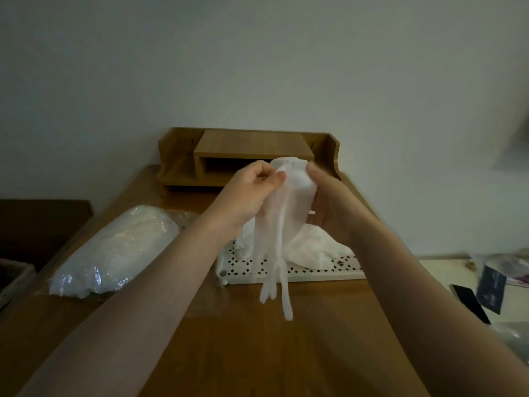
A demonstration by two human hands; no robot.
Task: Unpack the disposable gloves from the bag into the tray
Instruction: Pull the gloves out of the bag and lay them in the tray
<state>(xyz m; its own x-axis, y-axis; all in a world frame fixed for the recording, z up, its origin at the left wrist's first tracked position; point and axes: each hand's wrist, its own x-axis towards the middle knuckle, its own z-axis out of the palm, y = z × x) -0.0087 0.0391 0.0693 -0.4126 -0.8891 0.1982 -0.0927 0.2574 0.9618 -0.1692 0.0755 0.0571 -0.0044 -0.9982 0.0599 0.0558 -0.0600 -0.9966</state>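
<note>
Both my hands hold a thin translucent disposable glove [289,213] up above the white perforated tray [315,272]. My left hand [249,190] pinches the glove's cuff at the top left, and my right hand [332,202] grips its right side. The glove's fingers hang down past the tray's front rim. A loose heap of white gloves [309,247] lies in the tray. The clear plastic bag [117,250], still bulging with gloves, lies on the wooden table to the left of the tray.
A wooden desk organiser [249,156] stands against the wall behind the tray. A dark phone [469,302] and dark packets [492,285] lie on a pale surface at the right. A basket edge [14,279] shows at the far left.
</note>
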